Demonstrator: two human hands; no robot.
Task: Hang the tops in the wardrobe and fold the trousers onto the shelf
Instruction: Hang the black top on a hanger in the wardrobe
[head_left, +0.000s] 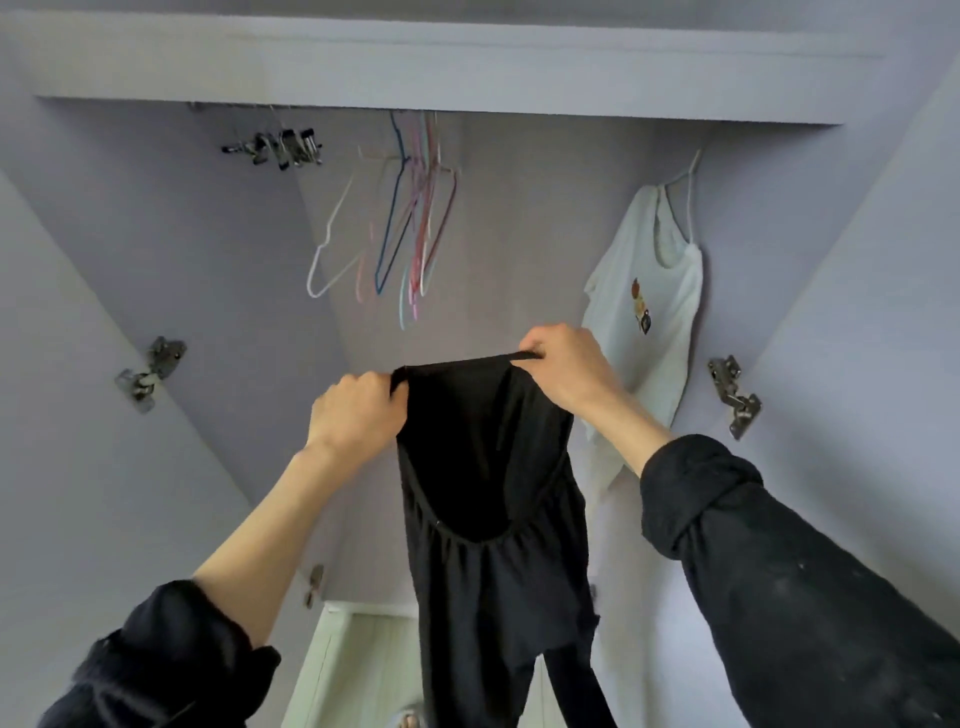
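Black trousers (488, 519) hang in front of the open wardrobe, held up by the waistband. My left hand (356, 415) grips the waistband's left end and my right hand (563, 366) grips its right end, stretching the band open. The legs drop out of the bottom of the view. A white top (644, 312) with a small print hangs on a hanger at the right of the wardrobe rail.
Several empty coloured wire hangers (405, 228) hang from the rail in the middle, and metal clip hangers (280, 148) at the left. Both wardrobe doors stand open, with hinges (150, 371) at the sides. A pale shelf edge (343, 654) shows low down.
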